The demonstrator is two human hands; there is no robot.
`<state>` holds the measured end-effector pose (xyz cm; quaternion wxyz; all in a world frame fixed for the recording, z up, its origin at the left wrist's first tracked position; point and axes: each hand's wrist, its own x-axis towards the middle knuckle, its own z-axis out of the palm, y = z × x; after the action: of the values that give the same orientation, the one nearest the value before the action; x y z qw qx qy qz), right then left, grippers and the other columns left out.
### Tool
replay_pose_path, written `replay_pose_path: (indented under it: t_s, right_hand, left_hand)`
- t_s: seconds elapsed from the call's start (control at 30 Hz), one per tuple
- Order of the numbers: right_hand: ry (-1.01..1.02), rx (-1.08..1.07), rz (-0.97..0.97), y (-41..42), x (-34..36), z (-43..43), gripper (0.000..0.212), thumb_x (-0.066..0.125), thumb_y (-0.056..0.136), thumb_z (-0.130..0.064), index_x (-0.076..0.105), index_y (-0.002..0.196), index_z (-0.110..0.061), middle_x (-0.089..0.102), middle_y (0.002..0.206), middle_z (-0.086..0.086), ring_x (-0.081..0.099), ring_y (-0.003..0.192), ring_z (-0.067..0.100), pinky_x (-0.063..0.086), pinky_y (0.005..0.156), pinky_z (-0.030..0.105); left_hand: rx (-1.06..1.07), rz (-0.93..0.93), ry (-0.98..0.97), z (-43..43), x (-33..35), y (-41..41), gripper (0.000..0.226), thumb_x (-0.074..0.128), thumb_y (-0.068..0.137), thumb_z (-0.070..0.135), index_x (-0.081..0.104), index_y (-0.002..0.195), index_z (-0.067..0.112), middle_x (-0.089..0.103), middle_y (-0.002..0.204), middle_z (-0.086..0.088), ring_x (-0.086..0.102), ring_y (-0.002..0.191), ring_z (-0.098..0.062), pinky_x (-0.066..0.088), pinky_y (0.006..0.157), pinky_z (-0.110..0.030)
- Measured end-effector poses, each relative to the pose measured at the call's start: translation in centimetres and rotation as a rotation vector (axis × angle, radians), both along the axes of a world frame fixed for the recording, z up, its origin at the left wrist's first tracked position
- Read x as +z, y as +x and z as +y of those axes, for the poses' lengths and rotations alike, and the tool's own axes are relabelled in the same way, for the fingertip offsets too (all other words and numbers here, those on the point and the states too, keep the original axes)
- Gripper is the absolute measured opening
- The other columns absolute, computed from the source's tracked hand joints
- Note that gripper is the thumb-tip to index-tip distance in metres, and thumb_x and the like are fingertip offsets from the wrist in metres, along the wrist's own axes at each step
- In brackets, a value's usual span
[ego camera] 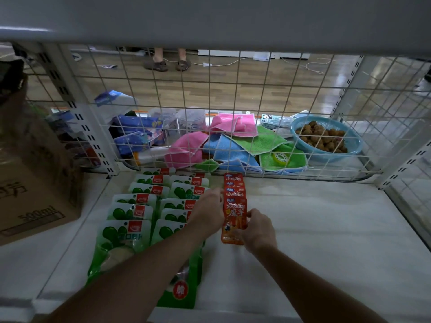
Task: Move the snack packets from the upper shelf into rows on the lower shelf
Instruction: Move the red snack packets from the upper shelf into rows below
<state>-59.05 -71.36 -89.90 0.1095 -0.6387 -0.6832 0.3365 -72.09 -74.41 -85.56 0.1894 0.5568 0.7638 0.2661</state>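
A: How do we seat this front red packet (234, 220) well?

B: We lay it flat on the lower shelf (326, 229), overlapping the packet behind. Its edges should line up with the red row (234, 185) and run parallel to the green packets (130, 213) on the left, without nudging those.

A: And our hands?

B: Our right hand (256, 231) pinches the front packet at its lower right edge, fingers curled round it. Our left hand (206, 209) reaches over the green packets, fingers bent down against the row's left edge. Whether they grip a packet there, we cannot tell.

A: Where does the row lie?

B: It runs from our hands back to the mesh (233, 101), just right of the green packets.
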Motion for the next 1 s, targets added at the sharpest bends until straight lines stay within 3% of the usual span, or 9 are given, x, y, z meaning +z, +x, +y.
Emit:
replay_pose_path:
  t_s: [0.27,0.43,0.57,0.73,0.9,1.0]
  right_hand:
    - [-0.013,-0.001,-0.016,0.0,0.3,-0.1,0.058,0.08,0.08,-0.038,0.052,0.127,-0.016,0.062,0.117,0.003,0.065,0.103,0.018,0.055,0.092,0.036]
    - [0.195,0.092,-0.084,1.4,3.2,-1.1,0.069,0.069,0.088,-0.044,0.042,0.144,-0.014,0.056,0.131,0.007,0.056,0.118,0.02,0.048,0.098,0.035]
    - [0.345,0.179,-0.051,2.6,6.8,-2.3,0.075,0.061,0.092,-0.049,0.033,0.151,-0.014,0.051,0.142,0.009,0.048,0.13,0.022,0.044,0.104,0.036]
    - [0.477,0.282,-0.116,4.4,11.6,-4.2,0.075,0.051,0.094,-0.059,0.026,0.153,-0.021,0.037,0.155,0.005,0.033,0.142,0.023,0.037,0.111,0.039]
    - [0.481,0.382,-0.242,6.2,16.2,-7.1,0.074,0.032,0.096,-0.068,0.014,0.157,-0.03,0.016,0.165,0.002,0.008,0.153,0.024,0.014,0.123,0.045]
    - [0.523,0.433,-0.286,7.2,19.4,-9.3,0.075,0.019,0.093,-0.072,0.011,0.158,-0.034,0.012,0.167,0.001,-0.001,0.154,0.023,0.005,0.125,0.047]
  left_hand:
    - [-0.02,0.006,0.005,-0.4,0.7,-0.1,0.038,0.058,0.096,0.014,0.053,0.133,0.008,0.059,0.119,-0.008,0.055,0.104,-0.017,0.049,0.09,-0.028]
    - [-0.025,0.011,0.052,-1.2,2.4,-0.1,0.036,0.062,0.095,0.018,0.057,0.13,0.007,0.061,0.12,-0.009,0.06,0.106,-0.02,0.05,0.092,-0.028]
    - [-0.041,0.053,0.059,-2.9,3.9,-0.1,0.045,0.06,0.095,0.037,0.051,0.134,0.015,0.053,0.131,-0.003,0.048,0.123,-0.022,0.04,0.103,-0.035]
    - [-0.073,0.236,0.079,-6.2,7.2,0.3,0.065,0.052,0.092,0.06,0.036,0.147,0.028,0.035,0.155,0.003,0.027,0.144,-0.022,0.025,0.116,-0.041]
    - [-0.059,0.333,0.189,-10.1,11.7,0.8,0.063,0.041,0.088,0.07,0.04,0.143,0.039,0.04,0.153,0.005,0.031,0.142,-0.024,0.029,0.116,-0.048]
    - [-0.052,0.336,0.178,-12.9,14.5,1.4,0.065,0.03,0.087,0.073,0.038,0.145,0.044,0.034,0.156,0.007,0.025,0.146,-0.023,0.023,0.119,-0.051]
